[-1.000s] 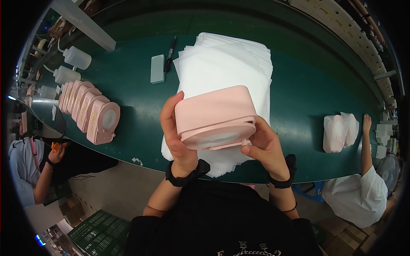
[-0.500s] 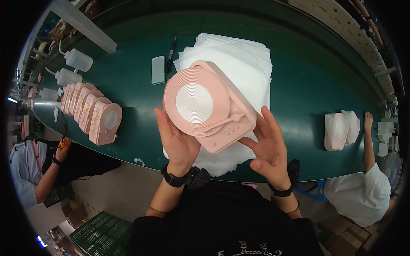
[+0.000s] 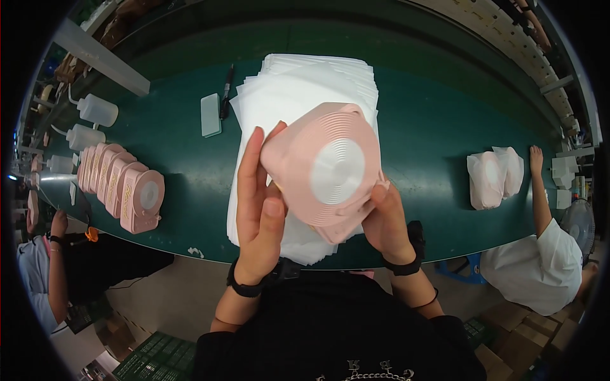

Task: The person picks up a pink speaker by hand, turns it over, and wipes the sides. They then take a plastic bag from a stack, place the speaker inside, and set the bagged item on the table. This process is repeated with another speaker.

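A pink toy-like record player (image 3: pixel 311 152) with a ridged round disc and a white centre is raised over the stack of white sheets (image 3: pixel 305 82). Its disc face is tilted toward the right. My right hand (image 3: pixel 389 225) grips the lower right corner, thumb on the front near the tonearm. Along the left side, my left hand (image 3: pixel 257 203) steadies the piece with fingers up against its edge and thumb below. The underside and some fingertips are hidden.
On the left stands a row of similar pink record players (image 3: pixel 121 184), with squeeze bottles (image 3: pixel 95 111) behind. A pen (image 3: pixel 227 92) and a pale green block (image 3: pixel 210 115) lie beside the sheets. Wrapped pink pieces (image 3: pixel 492 178) sit at right, near a co-worker's hand (image 3: pixel 537 159). Another person works at left.
The record player has been turned in my hands, its disc now facing more to the right. My right hand has closed on its lower corner; the left has shifted up its side.
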